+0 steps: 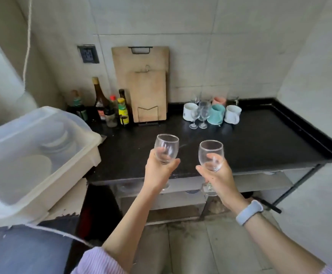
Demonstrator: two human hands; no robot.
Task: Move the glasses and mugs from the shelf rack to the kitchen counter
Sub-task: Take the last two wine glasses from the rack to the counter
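My left hand (158, 171) grips a clear wine glass (166, 148) by its bowl, upright, above the front edge of the black counter (260, 141). My right hand (218, 175) holds a second clear wine glass (211, 154) the same way, just to the right. At the back of the counter stands a cluster: a white mug (189, 111), two small stemmed glasses (199, 116), a teal mug (216, 114), another white mug (232, 114) and a pink mug (219, 100). The shelf rack is not in view.
Two wooden cutting boards (147, 91) lean on the wall. Several sauce bottles (109, 107) stand at the back left. A translucent plastic bin (32, 155) with dishes sits at the left. Shelves (260, 182) lie under the counter.
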